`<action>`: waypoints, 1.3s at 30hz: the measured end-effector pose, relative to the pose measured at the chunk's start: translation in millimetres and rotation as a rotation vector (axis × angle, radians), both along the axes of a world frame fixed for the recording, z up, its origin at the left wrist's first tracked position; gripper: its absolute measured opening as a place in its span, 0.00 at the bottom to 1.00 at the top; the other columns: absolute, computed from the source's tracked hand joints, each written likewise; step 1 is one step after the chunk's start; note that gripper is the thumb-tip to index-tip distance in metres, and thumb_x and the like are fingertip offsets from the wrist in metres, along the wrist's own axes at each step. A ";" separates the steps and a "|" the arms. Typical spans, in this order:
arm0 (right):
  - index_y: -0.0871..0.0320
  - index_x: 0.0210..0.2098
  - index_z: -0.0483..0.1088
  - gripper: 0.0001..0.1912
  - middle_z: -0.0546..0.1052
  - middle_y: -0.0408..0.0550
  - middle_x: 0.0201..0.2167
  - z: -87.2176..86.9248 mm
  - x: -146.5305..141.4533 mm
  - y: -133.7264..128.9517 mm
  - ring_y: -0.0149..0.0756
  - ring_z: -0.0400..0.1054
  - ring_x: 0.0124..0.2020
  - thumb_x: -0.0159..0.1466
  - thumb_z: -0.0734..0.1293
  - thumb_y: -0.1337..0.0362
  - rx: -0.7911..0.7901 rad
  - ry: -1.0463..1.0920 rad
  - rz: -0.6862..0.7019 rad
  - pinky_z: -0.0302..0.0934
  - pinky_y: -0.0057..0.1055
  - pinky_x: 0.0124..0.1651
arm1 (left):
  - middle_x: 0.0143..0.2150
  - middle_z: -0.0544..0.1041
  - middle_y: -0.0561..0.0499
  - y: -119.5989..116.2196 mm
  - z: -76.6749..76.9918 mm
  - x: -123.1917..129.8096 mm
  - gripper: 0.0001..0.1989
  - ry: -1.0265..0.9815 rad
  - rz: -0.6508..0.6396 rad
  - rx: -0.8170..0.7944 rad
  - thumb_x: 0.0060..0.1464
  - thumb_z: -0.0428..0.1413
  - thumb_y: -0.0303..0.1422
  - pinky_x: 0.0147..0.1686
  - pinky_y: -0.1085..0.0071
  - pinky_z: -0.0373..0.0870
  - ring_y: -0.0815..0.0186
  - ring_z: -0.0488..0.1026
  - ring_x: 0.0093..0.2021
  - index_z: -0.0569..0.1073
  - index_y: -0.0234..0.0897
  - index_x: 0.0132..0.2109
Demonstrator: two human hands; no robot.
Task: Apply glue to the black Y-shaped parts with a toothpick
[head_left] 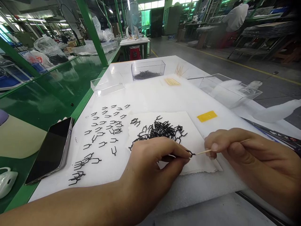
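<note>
Close to the lens, the bare left hand [152, 169] pinches a small, black, forked piece [192, 154] between thumb and fingertips. Facing it, the bare right hand [254, 157] grips a thin, pale wooden stick [203, 152], whose tip appears to touch the end of the piece; whether anything coats that tip is too small to tell.

The grip on the piece is narrow, so a sideways push from the stick could turn it or flick it out of the fingertips. The stick is slender and might bend or snap if pressed hard. A dropped piece could be lost among its look-alikes, and a low sweep of the left wrist could scatter them.

The held piece sits at the left hand's fingertips, on the side towards the right hand. Just beyond the left hand, a tangled heap of black forked pieces [163, 130] lies on a white, soft-looking sheet [181, 117]. Further to the left, separate black forked pieces [102, 144] are spread over a white work surface [152, 97], with a dark-screened phone [51, 150] past them at the edge. Beyond the right hand is a flat yellow rectangle [207, 116]; farther away are a row of pale wooden sticks [172, 82] and a clear plastic box [158, 67] with small dark items inside.
</note>
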State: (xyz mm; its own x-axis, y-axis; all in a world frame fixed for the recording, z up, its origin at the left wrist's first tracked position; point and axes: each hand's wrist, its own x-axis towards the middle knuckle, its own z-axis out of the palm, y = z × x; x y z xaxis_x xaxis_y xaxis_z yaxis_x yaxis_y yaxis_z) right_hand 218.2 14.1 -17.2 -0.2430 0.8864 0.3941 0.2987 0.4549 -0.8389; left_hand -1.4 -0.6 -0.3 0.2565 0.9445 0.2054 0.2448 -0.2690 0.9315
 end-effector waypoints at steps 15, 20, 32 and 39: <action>0.40 0.36 0.78 0.11 0.78 0.40 0.30 -1.0 -0.7 -0.5 0.35 0.75 0.32 0.71 0.64 0.55 0.024 -0.003 0.006 0.73 0.24 0.35 | 0.35 0.85 0.51 0.8 -3.5 -0.7 0.08 0.016 0.005 0.152 0.54 0.60 0.18 0.38 0.85 0.76 0.71 0.82 0.35 0.81 0.33 0.35; 0.40 0.37 0.77 0.11 0.78 0.39 0.31 -2.8 1.8 0.2 0.34 0.75 0.33 0.72 0.64 0.55 0.026 -0.008 0.006 0.73 0.22 0.36 | 0.34 0.85 0.49 0.6 -7.4 0.1 0.09 0.007 0.011 0.206 0.52 0.59 0.15 0.37 0.87 0.75 0.71 0.82 0.34 0.81 0.30 0.34; 0.40 0.36 0.78 0.11 0.77 0.40 0.31 -2.0 -0.6 0.0 0.34 0.74 0.34 0.72 0.64 0.55 0.013 0.011 0.003 0.73 0.24 0.36 | 0.34 0.85 0.49 2.6 -6.7 0.6 0.08 0.013 0.013 0.225 0.53 0.60 0.15 0.37 0.87 0.76 0.71 0.82 0.34 0.81 0.31 0.34; 0.40 0.37 0.78 0.11 0.77 0.40 0.32 -3.6 1.6 -1.1 0.34 0.74 0.35 0.72 0.64 0.56 0.022 0.001 -0.003 0.73 0.24 0.37 | 0.34 0.85 0.49 2.6 -6.8 0.0 0.09 0.013 0.019 0.224 0.53 0.60 0.15 0.37 0.86 0.76 0.71 0.82 0.34 0.81 0.31 0.34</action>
State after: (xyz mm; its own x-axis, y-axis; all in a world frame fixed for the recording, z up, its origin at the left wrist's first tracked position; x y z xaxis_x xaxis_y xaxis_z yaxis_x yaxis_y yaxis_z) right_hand 219.8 13.0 -20.8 -0.2398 0.8783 0.4137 0.2991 0.4722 -0.8292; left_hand -1.4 2.0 -7.1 0.2431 0.8805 0.4070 0.2631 -0.4637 0.8460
